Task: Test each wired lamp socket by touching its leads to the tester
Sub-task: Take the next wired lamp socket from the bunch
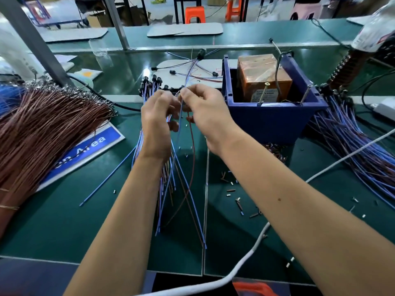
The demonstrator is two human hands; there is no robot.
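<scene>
A green tabletop (64,221) fills the frame, orange stools (194,14) beyond. At centre, the left hand (157,122) grips bundled socket leads (168,184); the right hand (205,110) pinches one blue lead (180,124). The tester (263,82) sits in a blue bin (271,120), centre right.

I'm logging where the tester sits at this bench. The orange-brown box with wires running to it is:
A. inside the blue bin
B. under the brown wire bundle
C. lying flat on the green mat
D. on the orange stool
A: the box stands inside the blue bin, to the right of the hands; its top shows above the bin's rim.
</scene>
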